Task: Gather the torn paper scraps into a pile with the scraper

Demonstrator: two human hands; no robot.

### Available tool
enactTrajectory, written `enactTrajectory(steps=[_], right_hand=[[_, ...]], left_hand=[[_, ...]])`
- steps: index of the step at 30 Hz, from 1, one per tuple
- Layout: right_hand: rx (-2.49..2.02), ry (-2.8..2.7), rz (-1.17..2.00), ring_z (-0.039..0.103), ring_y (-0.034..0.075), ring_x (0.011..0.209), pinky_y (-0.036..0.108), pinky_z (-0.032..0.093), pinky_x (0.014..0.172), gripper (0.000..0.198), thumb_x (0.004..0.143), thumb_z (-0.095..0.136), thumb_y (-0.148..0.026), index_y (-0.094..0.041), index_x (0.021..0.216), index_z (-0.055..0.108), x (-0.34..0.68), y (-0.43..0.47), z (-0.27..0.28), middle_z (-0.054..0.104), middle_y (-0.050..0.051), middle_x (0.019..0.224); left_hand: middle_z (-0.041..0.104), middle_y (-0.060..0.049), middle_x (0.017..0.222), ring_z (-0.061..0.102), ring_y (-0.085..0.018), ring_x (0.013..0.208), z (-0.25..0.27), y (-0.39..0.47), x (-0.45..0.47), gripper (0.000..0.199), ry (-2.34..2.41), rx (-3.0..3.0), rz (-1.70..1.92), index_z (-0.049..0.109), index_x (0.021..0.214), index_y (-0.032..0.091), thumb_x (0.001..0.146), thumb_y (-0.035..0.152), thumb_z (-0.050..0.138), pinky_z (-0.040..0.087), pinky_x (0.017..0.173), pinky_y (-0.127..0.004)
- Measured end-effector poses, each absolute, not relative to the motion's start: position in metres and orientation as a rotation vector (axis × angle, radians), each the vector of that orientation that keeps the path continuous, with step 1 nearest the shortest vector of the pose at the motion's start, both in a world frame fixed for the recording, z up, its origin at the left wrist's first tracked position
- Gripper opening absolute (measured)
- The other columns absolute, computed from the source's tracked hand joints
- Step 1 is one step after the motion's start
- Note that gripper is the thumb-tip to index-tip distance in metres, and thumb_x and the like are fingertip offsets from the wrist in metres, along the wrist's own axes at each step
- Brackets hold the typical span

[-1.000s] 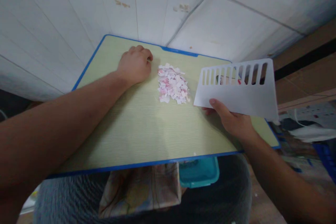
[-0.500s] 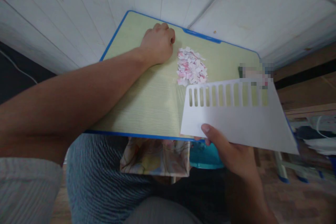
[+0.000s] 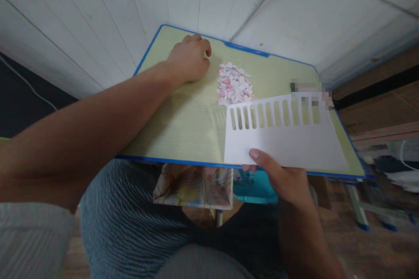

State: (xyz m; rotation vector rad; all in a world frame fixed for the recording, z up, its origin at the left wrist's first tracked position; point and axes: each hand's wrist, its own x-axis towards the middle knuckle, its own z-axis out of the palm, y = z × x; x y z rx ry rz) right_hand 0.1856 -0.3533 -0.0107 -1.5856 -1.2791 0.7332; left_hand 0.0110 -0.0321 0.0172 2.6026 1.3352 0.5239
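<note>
My right hand (image 3: 278,174) grips a white panel (image 3: 281,146) by its near edge, thumb on top and fingertips underneath. A row of long slots runs along the panel's far side. It is held over the right part of a pale yellow-green table (image 3: 176,126). Beyond its far left corner lies a heap of small torn paper pieces (image 3: 234,83), white and pink. To the left of the heap, my left hand (image 3: 190,59) rests on the table with loosely bent fingers. A gap shows between its thumb and index finger; I see nothing in it.
The table has a blue rim (image 3: 183,161) and stands against a white panelled wall (image 3: 183,0). A blurred-out item (image 3: 310,89) lies at the back right. Below the front edge are a patterned fabric box (image 3: 196,189) and a turquoise container (image 3: 255,189).
The panel has shifted slightly left and lies flatter over the table. My left hand's thumb and index finger have parted a little. The view has tilted slightly.
</note>
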Motion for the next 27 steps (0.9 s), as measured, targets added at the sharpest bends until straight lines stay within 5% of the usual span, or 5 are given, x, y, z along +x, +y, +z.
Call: enactTrajectory(steps=[7,12,16,21,27], right_hand=[[-1.545,-1.12,0.424,0.071,0.022,0.06,0.04,0.067,0.069,0.038,0.099,0.089,-0.051,-0.026,0.076,0.072,0.229,-0.329,-0.003,0.073,0.001,0.067],[-1.528,-0.879,0.337,0.074,0.021,0.058,0.035,0.065,0.059,0.026,0.091,0.092,-0.043,-0.022,0.088,0.078,0.256,-0.3,0.004,0.08,0.003,0.074],[-1.527,-0.832,0.482,0.069,0.021,0.052,0.034,0.061,0.051,0.018,0.085,0.084,-0.035,-0.021,0.076,0.075,0.253,-0.29,0.008,0.078,0.004,0.067],[-1.653,-0.955,0.434,0.073,0.022,0.059,0.037,0.065,0.062,0.03,0.09,0.085,-0.047,-0.021,0.076,0.079,0.26,-0.289,0.009,0.081,0.008,0.071],[-1.698,-1.024,0.477,0.074,0.024,0.06,0.04,0.066,0.063,0.038,0.086,0.089,-0.056,-0.021,0.076,0.078,0.282,-0.265,0.014,0.081,0.01,0.07]], left_hand=[[0.061,-0.022,0.168,0.056,-0.039,0.161,0.03,-0.103,-0.034,0.051,1.353,2.698,0.248,0.068,0.162,0.01,0.112,0.021,0.061,0.043,0.14,-0.052],[0.061,-0.012,0.174,0.053,-0.039,0.166,0.002,-0.154,-0.069,0.053,1.358,2.646,0.251,0.063,0.163,0.027,0.113,0.044,0.055,0.041,0.141,-0.057],[0.061,-0.01,0.175,0.053,-0.037,0.167,-0.008,-0.154,-0.075,0.057,1.345,2.673,0.289,0.063,0.164,0.032,0.113,0.052,0.046,0.039,0.143,-0.056],[0.063,-0.007,0.176,0.055,-0.039,0.166,0.001,-0.126,-0.069,0.069,1.211,2.766,0.179,0.058,0.173,0.037,0.109,0.06,0.046,0.041,0.142,-0.058],[0.059,-0.015,0.178,0.056,-0.041,0.164,0.001,-0.097,-0.054,0.076,1.139,2.843,0.151,0.061,0.171,0.024,0.108,0.065,0.045,0.044,0.14,-0.054]])
